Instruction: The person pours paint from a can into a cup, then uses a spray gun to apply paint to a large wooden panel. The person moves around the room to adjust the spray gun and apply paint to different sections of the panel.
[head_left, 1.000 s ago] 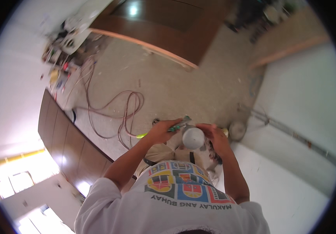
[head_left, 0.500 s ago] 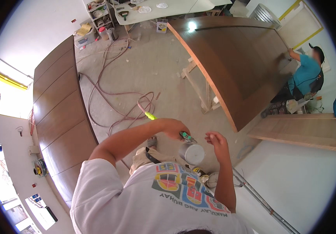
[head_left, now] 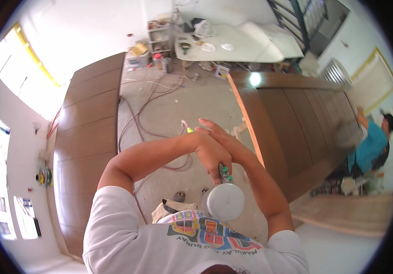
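Note:
My left hand [head_left: 213, 154] grips a silver spray gun [head_left: 226, 171] with green knobs; its silver cup [head_left: 225, 201] hangs toward my body. My right hand [head_left: 209, 128] reaches just past the left one, fingers stretched apart and nearly touching or touching its knuckles. Behind the right fingertips is a pinkish air hose with a lime-green fitting [head_left: 190, 129]; whether they touch it I cannot tell. The hose loops over the concrete floor [head_left: 205, 105] beyond my arms.
Brown wooden panels stand left [head_left: 86, 160] and lie right [head_left: 306, 132]. A co-worker in a teal shirt [head_left: 369, 144] is at the right panel's far side. A cluttered white table [head_left: 260, 45] and small shelves [head_left: 159, 32] are at the back, a pale board [head_left: 342, 212] lower right.
My view has swung up toward the room. My left hand still grips the spray gun; my right hand has moved left and forward from beside the cup to just beyond the left hand.

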`<action>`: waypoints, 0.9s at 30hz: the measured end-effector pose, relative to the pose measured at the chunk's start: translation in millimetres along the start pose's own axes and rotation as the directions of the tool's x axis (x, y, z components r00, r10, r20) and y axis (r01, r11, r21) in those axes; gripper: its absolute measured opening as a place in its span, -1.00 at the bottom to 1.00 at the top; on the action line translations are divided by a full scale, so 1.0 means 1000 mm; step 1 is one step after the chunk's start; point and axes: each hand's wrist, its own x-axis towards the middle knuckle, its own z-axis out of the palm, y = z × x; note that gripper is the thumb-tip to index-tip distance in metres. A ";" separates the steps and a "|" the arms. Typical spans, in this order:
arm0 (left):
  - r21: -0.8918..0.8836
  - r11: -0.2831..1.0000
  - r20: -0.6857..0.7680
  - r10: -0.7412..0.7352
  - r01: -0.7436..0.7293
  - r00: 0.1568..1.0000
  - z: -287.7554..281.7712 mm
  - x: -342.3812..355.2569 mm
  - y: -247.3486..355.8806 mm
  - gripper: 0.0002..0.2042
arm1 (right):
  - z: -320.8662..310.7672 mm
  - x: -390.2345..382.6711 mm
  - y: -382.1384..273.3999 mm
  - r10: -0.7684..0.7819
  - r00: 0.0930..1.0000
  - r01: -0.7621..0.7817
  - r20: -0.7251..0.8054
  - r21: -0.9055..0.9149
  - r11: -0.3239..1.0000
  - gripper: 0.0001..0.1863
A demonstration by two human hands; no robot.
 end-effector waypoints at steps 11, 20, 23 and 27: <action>0.060 0.997 -0.049 -0.041 0.044 0.998 0.008 -0.032 0.092 -0.62 | -0.034 0.065 -0.018 -0.437 0.691 0.551 0.576 -0.028 0.834 -0.43; 0.175 0.984 -0.138 0.014 0.010 0.990 0.014 -0.012 0.117 -0.59 | -0.054 0.053 -0.044 -0.433 0.478 0.452 0.764 0.209 0.867 -0.51; 0.100 0.984 -0.224 -0.122 0.147 0.967 0.066 -0.025 0.184 -0.61 | -0.020 0.055 -0.100 -0.520 0.285 0.511 0.805 0.331 0.793 -0.50; 0.164 0.974 -0.301 -0.099 0.153 0.948 0.064 -0.013 0.170 -0.66 | -0.033 0.048 -0.087 -0.406 0.288 0.460 0.867 0.246 0.853 -0.48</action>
